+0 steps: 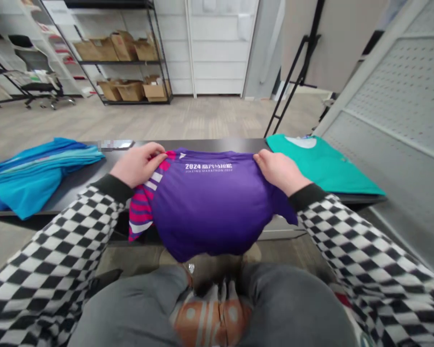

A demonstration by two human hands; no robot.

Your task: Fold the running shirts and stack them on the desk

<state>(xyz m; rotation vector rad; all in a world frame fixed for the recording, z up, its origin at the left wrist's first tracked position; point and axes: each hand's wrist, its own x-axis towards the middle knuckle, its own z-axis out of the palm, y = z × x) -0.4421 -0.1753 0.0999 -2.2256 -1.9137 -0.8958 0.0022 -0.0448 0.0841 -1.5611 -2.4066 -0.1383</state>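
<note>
Purple shirt (pixel 213 207) is held spread at near edge of bench (pixel 88 180), shoulders pinched in L hand (pixel 139 164) & R hand (pixel 280 169), both closed on it. Even tension each side is prob. needed for next move.

1. Printed on purple shirt (pixel 210 212), just under collar (pixel 210 154): two lines, light on purple.
2. Reads in top line (pixel 209 166): bold "2024", then Chinese characters, slightly blurred, legible as "嘉兴马拉松".
3. Reads in second line (pixel 209 170), smaller, thinner, fainter, wide-spaced capitals: "JIAXING MARATHON 2024".
4. Can't read small white mark (pixel 183 155) on same shirt, near collar, beside striped sleeve (pixel 144 205).
5. Can't read faint mark (pixel 344 158) on teal shirt (pixel 321 168) either; too small.
</note>
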